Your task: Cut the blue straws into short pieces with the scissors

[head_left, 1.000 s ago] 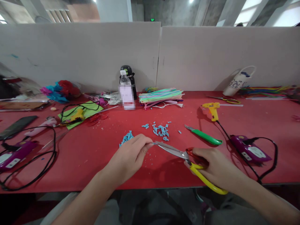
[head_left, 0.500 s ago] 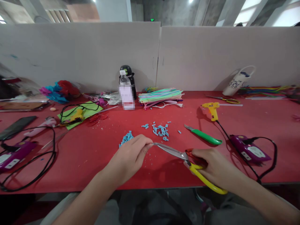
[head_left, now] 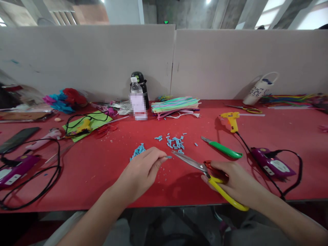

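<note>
Between thumb and forefinger, my left hand point(head_left: 145, 171) pinches a small blue piece point(head_left: 169, 157), its tip sticking out to the right. My right hand point(head_left: 233, 179) is wrapped round the handles of a pair of scissors point(head_left: 191, 162) with red and yellow grips. The blades point left, their tips a little apart from the blue piece. Past the blades lies a loose scatter of short blue pieces point(head_left: 175, 142). A denser heap of blue pieces point(head_left: 138, 150) sits just behind my left hand, which partly hides it.
A green utility knife point(head_left: 222, 148) and a yellow glue gun point(head_left: 232, 121) lie to the right, beside a purple power strip point(head_left: 274, 164). Pipe cleaners point(head_left: 176, 105) and a plastic bottle point(head_left: 138, 102) are at the back. Black cables point(head_left: 57, 171) loop on the left.
The scissor tips have drawn away from my left fingertips and sit slightly farther right and up. The blue piece's end now shows. My left hand has hardly moved.
</note>
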`<state>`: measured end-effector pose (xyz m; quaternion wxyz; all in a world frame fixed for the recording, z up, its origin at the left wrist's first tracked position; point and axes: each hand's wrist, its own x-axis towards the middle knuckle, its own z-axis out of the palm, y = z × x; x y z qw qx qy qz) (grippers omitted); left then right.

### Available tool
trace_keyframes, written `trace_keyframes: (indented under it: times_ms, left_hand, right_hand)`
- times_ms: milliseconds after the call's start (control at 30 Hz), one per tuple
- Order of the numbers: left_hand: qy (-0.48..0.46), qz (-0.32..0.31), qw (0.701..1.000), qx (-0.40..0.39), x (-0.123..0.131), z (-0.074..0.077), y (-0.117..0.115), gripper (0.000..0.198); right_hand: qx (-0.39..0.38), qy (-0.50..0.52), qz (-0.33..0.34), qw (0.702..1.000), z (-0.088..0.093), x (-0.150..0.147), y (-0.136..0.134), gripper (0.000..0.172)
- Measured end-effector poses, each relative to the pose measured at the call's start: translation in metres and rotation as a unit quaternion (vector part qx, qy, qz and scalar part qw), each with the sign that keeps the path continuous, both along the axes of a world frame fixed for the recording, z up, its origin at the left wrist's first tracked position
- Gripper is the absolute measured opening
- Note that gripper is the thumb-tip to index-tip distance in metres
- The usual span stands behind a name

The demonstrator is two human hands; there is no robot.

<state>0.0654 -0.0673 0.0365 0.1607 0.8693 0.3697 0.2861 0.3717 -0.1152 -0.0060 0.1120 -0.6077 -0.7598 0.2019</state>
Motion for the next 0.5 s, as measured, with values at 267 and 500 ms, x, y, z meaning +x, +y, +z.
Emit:
trace_keyframes:
  times_ms: [267, 500]
  left_hand:
    - [0.000, -0.002, 1.000, 0.006, 0.0009, -0.0004, 0.0011, 0.009]
    - [0.010, -0.003, 1.000, 0.006, -0.0014, -0.0006, 0.0005, 0.012]
  right_hand:
    - [-0.001, -0.007, 0.010, 1.000, -0.0003, 0.0019, 0.0000, 0.028]
    - [-0.009, -0.019, 0.017, 1.000, 0.0016, 0.0021, 0.0006, 0.025]
